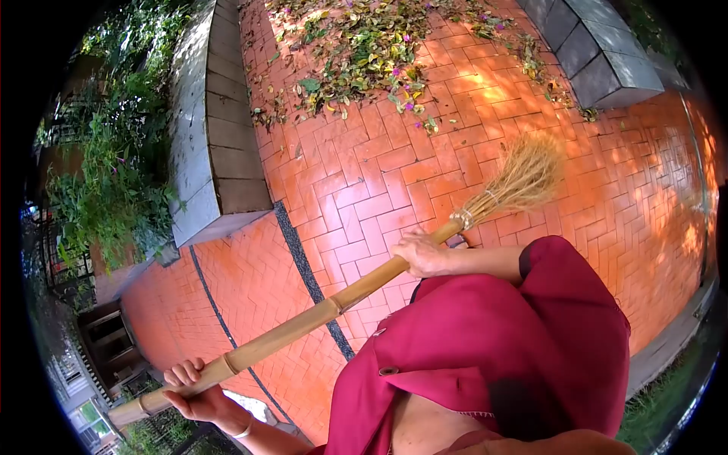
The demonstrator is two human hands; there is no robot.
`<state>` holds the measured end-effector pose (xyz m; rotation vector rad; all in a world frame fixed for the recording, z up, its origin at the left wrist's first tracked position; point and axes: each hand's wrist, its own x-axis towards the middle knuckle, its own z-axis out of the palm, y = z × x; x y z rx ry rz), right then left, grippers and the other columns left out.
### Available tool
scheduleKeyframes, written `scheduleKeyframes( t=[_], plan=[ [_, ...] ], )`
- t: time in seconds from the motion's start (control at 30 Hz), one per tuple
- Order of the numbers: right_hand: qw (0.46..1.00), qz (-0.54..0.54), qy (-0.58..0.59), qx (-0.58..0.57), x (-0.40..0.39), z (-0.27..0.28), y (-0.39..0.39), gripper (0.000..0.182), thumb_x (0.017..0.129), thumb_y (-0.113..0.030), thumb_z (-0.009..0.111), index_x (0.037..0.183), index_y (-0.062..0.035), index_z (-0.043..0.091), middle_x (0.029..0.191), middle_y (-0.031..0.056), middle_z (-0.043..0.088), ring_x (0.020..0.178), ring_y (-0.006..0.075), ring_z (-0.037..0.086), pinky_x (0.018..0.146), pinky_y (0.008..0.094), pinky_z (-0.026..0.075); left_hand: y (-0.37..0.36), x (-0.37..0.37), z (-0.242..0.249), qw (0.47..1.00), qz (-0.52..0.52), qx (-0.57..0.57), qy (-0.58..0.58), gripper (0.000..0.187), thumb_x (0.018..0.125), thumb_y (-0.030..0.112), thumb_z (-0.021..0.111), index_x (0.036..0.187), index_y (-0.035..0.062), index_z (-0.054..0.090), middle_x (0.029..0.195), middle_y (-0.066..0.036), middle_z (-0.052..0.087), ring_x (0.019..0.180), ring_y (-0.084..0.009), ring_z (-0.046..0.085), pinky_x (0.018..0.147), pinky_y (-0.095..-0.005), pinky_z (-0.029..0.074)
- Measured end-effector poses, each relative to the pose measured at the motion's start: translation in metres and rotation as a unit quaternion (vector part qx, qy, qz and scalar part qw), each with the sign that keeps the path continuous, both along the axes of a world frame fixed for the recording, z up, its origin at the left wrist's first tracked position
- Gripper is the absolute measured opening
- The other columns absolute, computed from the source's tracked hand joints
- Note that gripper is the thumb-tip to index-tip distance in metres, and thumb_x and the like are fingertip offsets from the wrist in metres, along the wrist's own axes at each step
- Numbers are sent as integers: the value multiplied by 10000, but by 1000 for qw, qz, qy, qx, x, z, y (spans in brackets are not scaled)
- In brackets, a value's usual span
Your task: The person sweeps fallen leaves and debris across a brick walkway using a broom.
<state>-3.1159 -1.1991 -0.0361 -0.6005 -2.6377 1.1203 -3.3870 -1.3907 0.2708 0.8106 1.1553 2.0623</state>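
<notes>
A broom with a long bamboo handle (pixel 334 307) slants across the view, from lower left up to the right. Its straw bristles (pixel 527 174) fan out at the upper right, above the orange brick paving, and look slightly blurred. My left hand (pixel 199 390), with a band at the wrist, is wrapped round the handle near its far end. Lower on the handle, close to where the bristles are bound, my right hand (pixel 422 253) grips it. Fallen leaves (pixel 364 57), yellow and green with some purple petals, lie heaped on the paving at the top, apart from the bristles.
A stone-edged planter (pixel 227 152) with green shrubs (pixel 114 182) borders the paving on the left. Another low stone block (pixel 614 68) stands at the upper right. Dark strips (pixel 303 265) cross the bricks. A kerb and grass (pixel 667 387) lie at the lower right.
</notes>
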Motion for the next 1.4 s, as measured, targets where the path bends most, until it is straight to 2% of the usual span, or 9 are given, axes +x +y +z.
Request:
scheduleKeyframes(
  t=[0.23, 0.47, 0.8, 0.83, 0.9, 0.97, 1.17, 1.3, 1.4],
  plan=[
    [984, 155, 80, -26, -155, -13, 14, 130, 655, -91, 532, 729, -170, 461, 672, 6, 508, 762, 200, 516, 673, 371, 329, -37, 58, 37, 972, 200, 72, 99, 289, 809, 147, 477, 639, 125, 244, 610, 5, 194, 578, -133, 241, 593, -302, 262],
    [943, -13, 281, 180, -180, 42, 105, 178, 607, -107, 584, 700, -134, 435, 671, 1, 483, 754, 205, 493, 718, 352, 335, -13, 93, -42, 938, 100, -5, 331, 263, 793, 273, 491, 723, 80, 327, 716, -46, 301, 712, -184, 332, 715, -366, 297],
    [996, -55, 62, -24, -87, 36, 91, 335, 526, -152, 704, 812, -112, 533, 717, 47, 572, 737, 225, 558, 641, 414, 415, 48, -34, 30, 969, 159, 147, 119, 459, 806, 429, 434, 924, -11, 492, 939, -137, 517, 965, -265, 452, 898, -456, 298],
    [991, -86, 66, -74, -71, 23, 116, 340, 525, -153, 719, 810, -104, 540, 705, 55, 579, 707, 215, 565, 612, 385, 434, 79, -64, 23, 933, -302, 159, 116, 591, 815, 476, 382, 1131, -23, 404, 1118, -176, 466, 1096, -300, 385, 964, -473, 228],
    [961, -208, 143, -113, -11, 42, 155, 316, 539, -127, 729, 793, -67, 553, 665, 59, 577, 683, 187, 563, 604, 330, 448, 152, -20, 0, 973, -70, 20, 221, 567, 826, 462, 377, 1137, -12, 368, 1046, -168, 491, 1037, -273, 431, 898, -429, 319],
    [909, -270, 239, -210, 55, 86, 182, 349, 548, -140, 741, 821, -27, 554, 681, 70, 572, 723, 176, 562, 627, 321, 447, 203, 23, -27, 962, -142, -55, 226, 365, 845, 276, 434, 1068, -11, 407, 934, -124, 534, 832, -223, 530, 731, -326, 431],
    [810, -428, 394, -74, 260, 257, 129, 381, 576, -197, 738, 819, -34, 495, 799, 70, 501, 772, 193, 514, 746, 338, 413, 272, 187, -127, 837, -426, -151, 307, 174, 772, 43, 552, 930, -5, 496, 781, -41, 559, 709, -110, 532, 637, -223, 435],
    [633, -509, 575, 94, 344, 327, 14, 326, 700, -147, 656, 901, -11, 438, 807, 85, 492, 770, 173, 522, 751, 322, 430, 302, 326, -200, 723, -546, -147, 396, 383, 698, 143, 662, 987, -22, 470, 838, -75, 549, 745, -135, 528, 656, -247, 439],
    [598, -504, 594, 190, 388, 338, -83, 353, 784, -229, 540, 1029, -1, 431, 913, 131, 519, 828, 241, 542, 753, 376, 441, 296, 437, -209, 650, -564, 31, 508, 631, 633, 205, 711, 1126, -6, 379, 977, -126, 516, 909, -220, 508, 772, -332, 426]
  ],
)
